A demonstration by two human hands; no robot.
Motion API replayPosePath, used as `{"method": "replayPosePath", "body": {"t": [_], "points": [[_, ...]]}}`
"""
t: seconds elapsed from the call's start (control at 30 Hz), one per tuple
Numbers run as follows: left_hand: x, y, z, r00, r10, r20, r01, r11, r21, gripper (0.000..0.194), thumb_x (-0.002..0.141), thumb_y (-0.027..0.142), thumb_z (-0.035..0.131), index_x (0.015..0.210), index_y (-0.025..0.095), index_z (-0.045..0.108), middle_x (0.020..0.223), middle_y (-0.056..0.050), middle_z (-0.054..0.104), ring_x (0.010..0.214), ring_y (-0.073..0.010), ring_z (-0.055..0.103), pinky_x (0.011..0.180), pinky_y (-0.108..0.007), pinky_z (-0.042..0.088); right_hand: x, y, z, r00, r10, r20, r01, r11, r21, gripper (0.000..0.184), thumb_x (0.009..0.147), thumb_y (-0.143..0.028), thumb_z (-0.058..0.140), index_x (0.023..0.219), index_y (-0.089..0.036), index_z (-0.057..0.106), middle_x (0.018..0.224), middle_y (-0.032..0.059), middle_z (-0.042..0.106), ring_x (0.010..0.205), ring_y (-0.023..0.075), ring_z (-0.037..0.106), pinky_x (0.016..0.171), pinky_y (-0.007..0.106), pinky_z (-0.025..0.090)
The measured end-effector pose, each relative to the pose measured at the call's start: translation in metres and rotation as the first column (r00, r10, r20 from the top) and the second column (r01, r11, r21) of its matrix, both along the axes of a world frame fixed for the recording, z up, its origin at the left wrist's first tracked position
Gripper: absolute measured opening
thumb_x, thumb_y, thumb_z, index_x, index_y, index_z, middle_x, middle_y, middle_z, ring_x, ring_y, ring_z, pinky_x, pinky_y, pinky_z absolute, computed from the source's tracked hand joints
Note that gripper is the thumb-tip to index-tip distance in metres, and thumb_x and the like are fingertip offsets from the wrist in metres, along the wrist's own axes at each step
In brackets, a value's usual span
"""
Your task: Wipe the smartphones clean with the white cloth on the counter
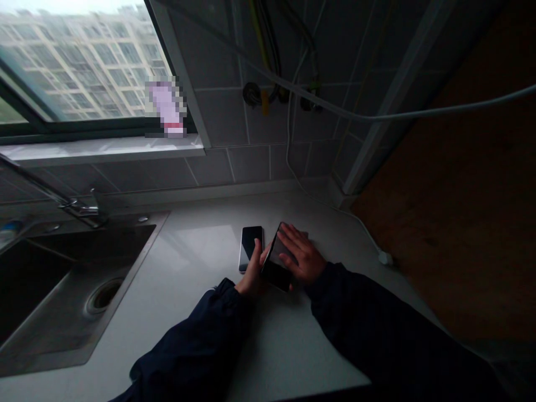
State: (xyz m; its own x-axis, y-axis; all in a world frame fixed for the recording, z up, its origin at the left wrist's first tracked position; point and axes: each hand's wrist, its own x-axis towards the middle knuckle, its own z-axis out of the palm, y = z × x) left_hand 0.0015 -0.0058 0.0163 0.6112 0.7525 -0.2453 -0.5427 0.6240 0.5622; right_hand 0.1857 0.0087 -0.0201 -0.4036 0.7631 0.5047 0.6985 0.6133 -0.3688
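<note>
Two dark slabs lie on the white countertop [209, 268]. A black smartphone [250, 248] lies flat, its glossy screen facing up. Just to its right, a second dark phone [276, 259] stands tilted up on one long edge. My right hand [300, 254] lies over its raised face with the fingers spread. My left hand [253, 273] comes in from below, its fingers against the tilted phone's near edge and overlapping the lower right of the flat phone. Navy sleeves cover both forearms.
A steel sink [54, 290] with a drain and a chrome faucet [81, 207] lies to the left. Behind the counter rise a tiled wall and a window with a blurred object [166, 109] on its sill. A white cable [335, 209] runs along the counter's back right, beside a brown wooden surface [444, 195].
</note>
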Motion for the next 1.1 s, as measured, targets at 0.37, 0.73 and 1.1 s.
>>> {"method": "replayPosePath", "body": {"t": [0.37,0.73,1.1], "points": [[-0.002,0.002,0.002,0.98,0.042,-0.193,-0.059,0.994,-0.087,0.077,0.101,0.067,0.025,0.155,0.017,0.045,0.13,-0.015,0.071,0.119,-0.0315,0.067,0.098,-0.041,0.055,-0.005,-0.006,-0.004,0.963,0.268,0.022,-0.268,0.963,-0.015,0.06,0.103,-0.046,0.047,0.157,-0.02,0.042,0.165,0.0112,0.037,0.157,0.0291,0.024,0.125,0.057,0.028],[0.0,0.002,-0.004,0.991,0.033,-0.131,-0.04,0.998,-0.055,0.072,0.101,0.065,0.033,0.153,0.019,0.049,0.131,-0.015,0.07,0.118,-0.0307,0.068,0.097,-0.038,0.054,-0.008,-0.007,-0.004,0.96,0.28,0.006,-0.28,0.96,0.014,0.061,0.104,-0.046,0.045,0.157,-0.017,0.042,0.165,0.012,0.036,0.157,0.0298,0.024,0.125,0.058,0.028],[0.002,0.002,-0.005,0.996,0.043,-0.081,-0.047,0.997,-0.053,0.073,0.101,0.064,0.033,0.155,0.017,0.046,0.138,-0.016,0.066,0.124,-0.0304,0.065,0.103,-0.039,0.052,-0.012,-0.011,0.003,0.976,0.219,-0.013,-0.219,0.976,0.004,0.059,0.102,-0.043,0.049,0.155,-0.018,0.045,0.163,0.011,0.04,0.156,0.03,0.027,0.124,0.058,0.031]]}}
